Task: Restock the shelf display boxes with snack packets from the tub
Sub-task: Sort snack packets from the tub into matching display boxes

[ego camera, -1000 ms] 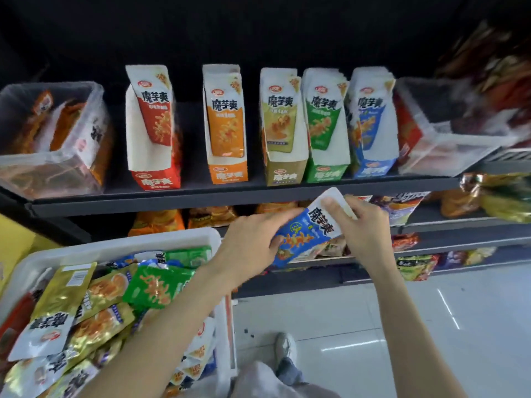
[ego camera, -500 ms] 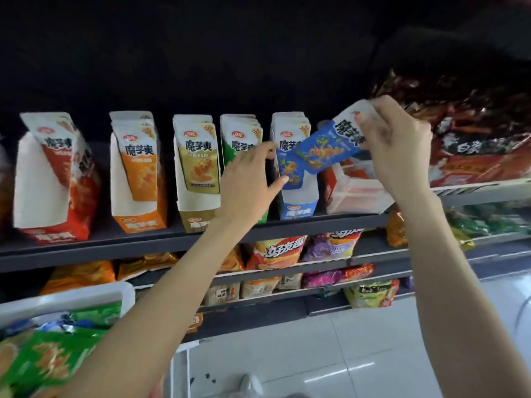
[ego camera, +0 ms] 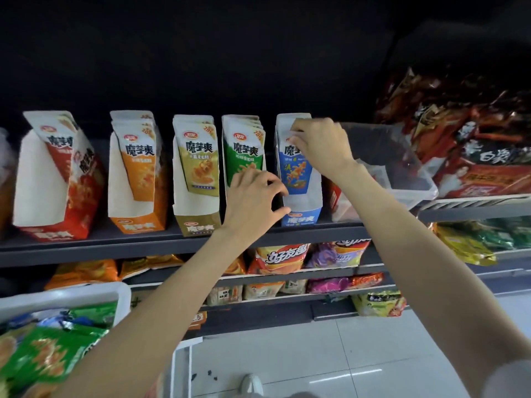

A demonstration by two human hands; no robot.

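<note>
Right hand [ego camera: 319, 145] pinches the blue 魔芋爽 packet [ego camera: 296, 173] in its blue box [ego camera: 301, 218]; left hand [ego camera: 253, 202] half-curled, empty.

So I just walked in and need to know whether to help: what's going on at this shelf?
A person is restocking snack packets. Their right hand pinches the top of a blue packet, standing it in the blue display box at the right end of the row. The left hand, fingers curled, hovers at that box's front and holds nothing. The white tub at lower left holds more packets.
</note>
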